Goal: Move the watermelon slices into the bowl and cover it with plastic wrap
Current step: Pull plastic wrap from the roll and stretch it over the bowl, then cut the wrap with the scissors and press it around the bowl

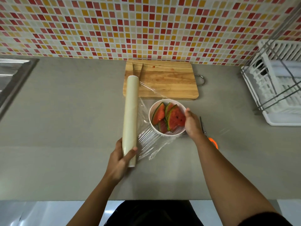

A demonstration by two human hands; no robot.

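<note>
Watermelon slices heaped in white bowl, mid-counter, just near of cutting board. Plastic wrap stretched from roll on the left across bowl's top. Left hand gripping roll's near end; right hand cupped round bowl's right wall, thumb at rim. Scissors just right of that wrist, partly hidden. Bare counter leftward to sink and nearward to its edge; dish rack far right.

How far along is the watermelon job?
Done: the red watermelon slices sit in the white round bowl; the wooden cutting board holds none. In hand: the left grip holds the cream plastic-wrap roll, clear film stretched over the bowl, the right grip holding the bowl's side. Left: cutting the film free and tucking it down.
</note>
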